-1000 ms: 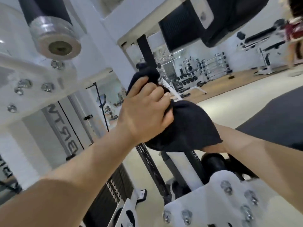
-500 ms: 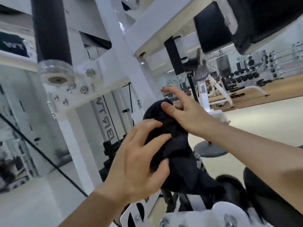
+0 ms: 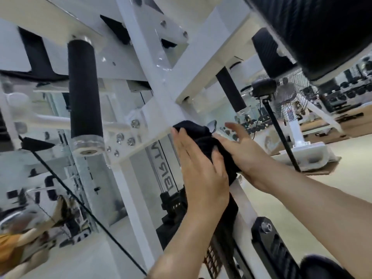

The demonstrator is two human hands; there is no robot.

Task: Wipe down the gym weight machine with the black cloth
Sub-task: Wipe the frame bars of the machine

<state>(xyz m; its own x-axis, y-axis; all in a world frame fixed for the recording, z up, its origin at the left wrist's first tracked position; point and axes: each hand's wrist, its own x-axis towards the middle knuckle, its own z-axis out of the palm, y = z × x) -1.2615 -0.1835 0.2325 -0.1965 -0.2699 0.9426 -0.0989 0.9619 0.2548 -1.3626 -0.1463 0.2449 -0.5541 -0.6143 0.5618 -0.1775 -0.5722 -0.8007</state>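
Note:
The black cloth is wrapped around a slanted white post of the weight machine, just below where its white beams cross. My left hand presses flat on the cloth from the left, fingers together and pointing up. My right hand cups the cloth from the right side, fingers spread and partly lifted. The post continues down under my hands toward a black bracket. Part of the cloth is hidden between my palms.
A black foam-covered handle with a clear end cap hangs at left, a second one at right. Black pads overhang the top right. A standing fan and dumbbell racks lie beyond. The black weight stack sits behind my left wrist.
Both hands have moved the cloth up the white post to just under the beam junction. My left hand has gone from gripping to pressing flat, and the view has tilted upward.

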